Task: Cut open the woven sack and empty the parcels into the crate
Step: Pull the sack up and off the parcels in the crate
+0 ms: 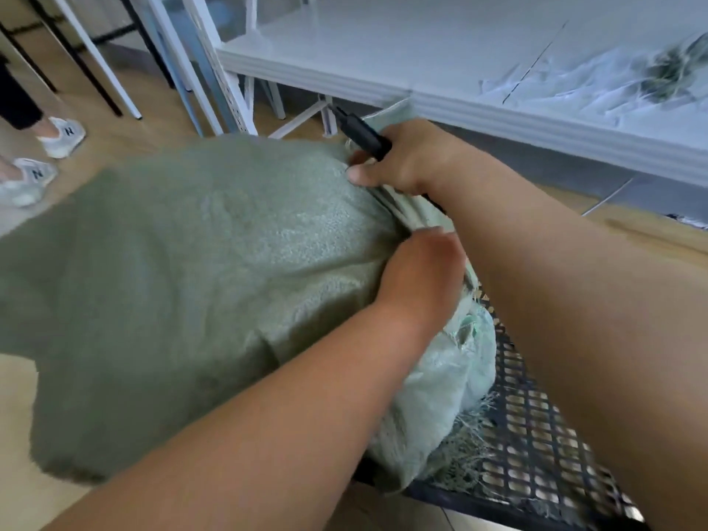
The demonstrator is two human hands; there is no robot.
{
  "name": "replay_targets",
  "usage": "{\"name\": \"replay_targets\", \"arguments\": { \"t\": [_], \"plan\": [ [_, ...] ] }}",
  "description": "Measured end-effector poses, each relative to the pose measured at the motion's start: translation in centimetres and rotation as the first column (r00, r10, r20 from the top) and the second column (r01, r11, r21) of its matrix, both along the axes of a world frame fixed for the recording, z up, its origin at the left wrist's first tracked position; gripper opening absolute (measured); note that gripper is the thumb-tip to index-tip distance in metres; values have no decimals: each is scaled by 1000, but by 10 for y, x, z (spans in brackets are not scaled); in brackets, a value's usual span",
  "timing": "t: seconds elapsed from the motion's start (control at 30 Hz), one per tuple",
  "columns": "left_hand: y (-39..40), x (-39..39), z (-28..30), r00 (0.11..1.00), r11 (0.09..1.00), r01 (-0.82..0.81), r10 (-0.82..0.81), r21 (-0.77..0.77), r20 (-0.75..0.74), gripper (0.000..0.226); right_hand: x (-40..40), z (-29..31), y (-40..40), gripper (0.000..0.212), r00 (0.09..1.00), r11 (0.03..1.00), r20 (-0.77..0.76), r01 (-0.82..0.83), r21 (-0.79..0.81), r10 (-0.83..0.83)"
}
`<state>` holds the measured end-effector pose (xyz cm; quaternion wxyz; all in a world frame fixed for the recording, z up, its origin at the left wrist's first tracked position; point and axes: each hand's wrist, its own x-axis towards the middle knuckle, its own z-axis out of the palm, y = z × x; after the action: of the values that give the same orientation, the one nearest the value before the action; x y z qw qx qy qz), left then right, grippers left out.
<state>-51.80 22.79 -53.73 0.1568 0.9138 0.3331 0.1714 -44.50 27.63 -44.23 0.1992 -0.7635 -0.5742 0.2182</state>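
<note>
**Tipping the sack over the crate**

The big green sack is lying with its frayed end hanging over the edge of the black crate. The rest of the sack is bulging out to the side, past the crate's edge and over the floor. It looks full and lumpy, so the parcels are probably inside; none are showing yet.

The left hand is gripping a bunch of the sack cloth near the crate's edge. The right hand is pinching the cloth a bit further along, at the far end of the same fold. It is also holding a thin black tool, most likely the cutter, with the tip pointing away from the sack. The picture is a bit blurry, so I cannot tell if the blade is out.

The end over the crate has loose threads sticking out, so the cutting seems to be done or nearly done. The step now looks like the emptying part.

Next, both hands probably need to lift the fat end of the sack up high, so the parcels slide down through the open end into the crate. The open end needs to be sitting inside the crate's edge, or parcels could be falling onto the floor. The tool should be kept pointing away from the fingers.

A white surface is standing behind, and someone's shoes are on the floor at the far left.
</note>
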Motion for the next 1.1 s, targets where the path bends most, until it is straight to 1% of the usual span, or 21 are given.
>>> {"name": "replay_targets", "arguments": {
  "t": [0.07, 0.1, 0.13, 0.2, 0.27, 0.33, 0.37, 0.43, 0.5, 0.53, 0.57, 0.6, 0.67, 0.7, 0.73, 0.77, 0.8, 0.87, 0.93, 1.03, 1.1],
  "plan": [
    [-4, 3, 5, 991, 997, 35, -25, 75, -132, 34, -4, -1, 5, 52, 998, 999, 61, 3, -40, -1],
    [-2, 3, 8, 979, 993, 25, -2, 111, -205, 36, -5, -3, 7, 52, 998, 999, 61, -3, -44, 5],
    [1, 3, 10, 971, 991, 8, 24, 135, -237, 37, -7, -6, 9, 51, 998, 999, 55, -18, -44, 20],
    [-2, 2, 21, 956, 991, 1, 39, 135, -290, 39, -11, -11, 12, 45, 996, 997, 55, -63, -50, 66],
    [-5, -1, 28, 921, 996, -25, 56, 86, -385, 38, -15, -14, 14, 38, 988, 994, 112, -97, -57, 103],
    [-3, -5, 35, 930, 987, -161, 151, -2, -334, 32, -16, -14, 14, 32, 979, 994, 175, -96, -48, 103],
    [-2, -10, 40, 921, 984, -176, 163, -6, -353, 29, -15, -15, 14, 31, 977, 995, 189, -89, -41, 95],
    [3, -16, 51, 933, 997, -75, 62, -25, -355, 26, -11, -15, 11, 28, 979, 997, 190, -71, -33, 76],
    [10, -28, 68, 941, 993, 39, -74, -112, -330, 26, -2, -16, 5, 26, 987, 998, 156, -36, -48, 43],
    [16, -37, 80, 946, 987, 68, -111, -149, -303, 25, 4, -17, 1, 25, 990, 998, 136, -19, -59, 26],
    [26, -46, 94, 957, 981, 56, -106, -188, -272, 20, 10, -19, -3, 24, 994, 998, 107, 3, -67, 4],
    [39, -54, 105, 970, 984, 6, -49, -179, -240, 15, 15, -21, -7, 24, 998, 998, 58, 28, -65, -24],
    [72, -69, 124, 970, 986, -161, 150, -42, -193, 13, 22, -25, -14, 27, 995, 997, -62, 70, -41, -73],
    [90, -73, 131, 954, 969, -245, 245, 26, -173, 15, 23, -25, -16, 28, 992, 996, -99, 80, -26, -82],
    [105, -74, 136, 936, 951, -300, 309, 74, -170, 19, 22, -25, -18, 28, 989, 996, -119, 86, -15, -87],
    [119, -72, 138, 916, 940, -329, 341, 94, -211, 28, 21, -24, -19, 27, 987, 996, -133, 94, -8, -94],
    [131, -69, 140, 890, 934, -347, 358, 87, -283, 35, 20, -22, -20, 25, 985, 995, -142, 101, -5, -101],
    [154, -66, 141, 820, 920, -379, 385, 103, -423, 40, 19, -22, -23, 24, 982, 994, -154, 107, -7, -107],
    [172, -68, 139, 720, 898, -411, 426, 157, -548, 45, 21, -24, -27, 24, 980, 995, -171, 103, -9, -103],
    [184, -73, 134, 534, 890, -417, 403, 183, -743, 59, 24, -24, -32, 23, 974, 996, -207, 79, -48, -87],
    [185, -73, 133, 472, 903, -405, 343, 146, -812, 66, 24, -21, -33, 21, 970, 995, -227, 74, -70, -88]
  ]
}}
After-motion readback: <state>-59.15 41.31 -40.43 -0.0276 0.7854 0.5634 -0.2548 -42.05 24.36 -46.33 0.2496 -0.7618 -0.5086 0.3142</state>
